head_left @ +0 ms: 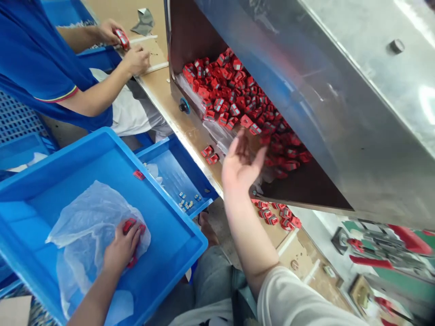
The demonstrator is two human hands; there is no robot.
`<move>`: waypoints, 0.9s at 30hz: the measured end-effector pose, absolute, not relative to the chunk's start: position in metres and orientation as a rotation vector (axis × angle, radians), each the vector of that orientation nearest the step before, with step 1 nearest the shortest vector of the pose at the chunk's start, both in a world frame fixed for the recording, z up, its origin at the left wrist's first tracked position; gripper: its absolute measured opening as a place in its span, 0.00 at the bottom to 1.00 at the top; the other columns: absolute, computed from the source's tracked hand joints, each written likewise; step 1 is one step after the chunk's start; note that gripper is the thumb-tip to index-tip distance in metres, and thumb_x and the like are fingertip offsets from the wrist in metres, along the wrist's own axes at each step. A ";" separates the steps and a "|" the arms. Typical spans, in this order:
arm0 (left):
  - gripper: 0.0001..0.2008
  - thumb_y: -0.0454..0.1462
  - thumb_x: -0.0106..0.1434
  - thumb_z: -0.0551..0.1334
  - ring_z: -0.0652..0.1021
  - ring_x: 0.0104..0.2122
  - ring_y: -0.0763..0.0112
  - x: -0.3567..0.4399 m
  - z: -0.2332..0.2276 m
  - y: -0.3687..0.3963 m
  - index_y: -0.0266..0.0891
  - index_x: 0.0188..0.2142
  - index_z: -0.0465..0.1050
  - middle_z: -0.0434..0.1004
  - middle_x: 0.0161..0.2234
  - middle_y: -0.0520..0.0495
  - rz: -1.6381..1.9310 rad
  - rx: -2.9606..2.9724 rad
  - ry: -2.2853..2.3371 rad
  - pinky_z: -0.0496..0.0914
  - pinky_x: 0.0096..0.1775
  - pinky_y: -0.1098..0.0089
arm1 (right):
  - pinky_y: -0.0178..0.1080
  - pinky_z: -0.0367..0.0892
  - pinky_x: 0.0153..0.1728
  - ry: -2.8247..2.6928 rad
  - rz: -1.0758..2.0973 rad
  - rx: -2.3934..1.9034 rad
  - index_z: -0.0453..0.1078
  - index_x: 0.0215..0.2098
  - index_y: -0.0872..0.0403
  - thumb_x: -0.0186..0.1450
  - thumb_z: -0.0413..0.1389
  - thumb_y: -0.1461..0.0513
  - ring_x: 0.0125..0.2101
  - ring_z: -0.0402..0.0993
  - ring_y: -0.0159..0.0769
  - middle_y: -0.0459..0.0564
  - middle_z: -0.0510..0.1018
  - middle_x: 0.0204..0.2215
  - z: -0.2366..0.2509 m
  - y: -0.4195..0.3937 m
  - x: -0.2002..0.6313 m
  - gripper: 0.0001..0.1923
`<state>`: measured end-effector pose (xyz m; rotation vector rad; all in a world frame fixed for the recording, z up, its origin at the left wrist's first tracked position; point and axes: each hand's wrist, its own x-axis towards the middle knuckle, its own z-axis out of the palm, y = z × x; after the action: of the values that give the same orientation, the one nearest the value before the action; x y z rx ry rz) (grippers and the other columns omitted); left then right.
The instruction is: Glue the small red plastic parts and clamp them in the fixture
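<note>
My left hand (123, 246) is inside a large blue tray (112, 140), its fingers closed around a few small red toy cars (129, 225) over a crumpled translucent plastic bag (91, 213). At the mouth of a metal bin my right hand (240, 170) is palm up with fingers spread, holding nothing. Just beyond its fingertips lies a big heap of red toy cars (231, 90). The parts of the left-hand cars under the fingers are hidden.
The metal bin (306, 90) slants across the right. A co-worker in a blue shirt (41, 59) handles a red car (122, 39) at the workbench (159, 90). A blue drawer (173, 163) holds small pieces. More cars (273, 215) lie below the bin, near fixtures (384, 253).
</note>
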<state>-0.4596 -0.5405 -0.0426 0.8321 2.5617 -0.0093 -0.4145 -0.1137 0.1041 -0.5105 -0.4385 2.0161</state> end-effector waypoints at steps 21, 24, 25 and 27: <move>0.24 0.54 0.73 0.58 0.80 0.48 0.55 -0.427 -0.073 -0.567 0.44 0.60 0.75 0.65 0.64 0.33 0.083 0.953 2.553 0.76 0.47 0.60 | 0.58 0.62 0.62 -3.339 0.608 -0.010 0.73 0.61 0.60 0.73 0.44 0.72 0.67 0.59 0.59 0.71 0.66 0.67 -0.050 -0.346 -0.557 0.24; 0.21 0.50 0.75 0.56 0.80 0.48 0.55 -0.429 -0.070 -0.563 0.47 0.60 0.74 0.66 0.63 0.34 0.041 1.033 2.531 0.75 0.46 0.58 | 0.55 0.68 0.54 -3.389 0.619 0.028 0.75 0.57 0.60 0.72 0.44 0.72 0.60 0.66 0.57 0.70 0.72 0.59 -0.055 -0.346 -0.559 0.23; 0.20 0.50 0.76 0.55 0.80 0.46 0.56 -0.431 -0.068 -0.563 0.48 0.60 0.74 0.65 0.63 0.34 0.038 1.063 2.504 0.75 0.45 0.58 | 0.54 0.69 0.53 -3.391 0.643 0.036 0.75 0.57 0.59 0.71 0.44 0.72 0.58 0.67 0.56 0.70 0.72 0.58 -0.056 -0.346 -0.557 0.23; 0.21 0.50 0.76 0.54 0.81 0.44 0.58 -0.437 -0.065 -0.565 0.48 0.60 0.74 0.64 0.64 0.34 0.077 1.102 2.427 0.76 0.42 0.60 | 0.52 0.70 0.54 -3.311 0.842 0.005 0.75 0.57 0.58 0.69 0.47 0.73 0.56 0.70 0.51 0.67 0.73 0.56 -0.058 -0.342 -0.549 0.23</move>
<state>-0.4373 -0.5651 -0.0654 1.1016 2.4269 0.0770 -0.5493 -0.3422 -0.0576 0.0054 -3.3112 0.8416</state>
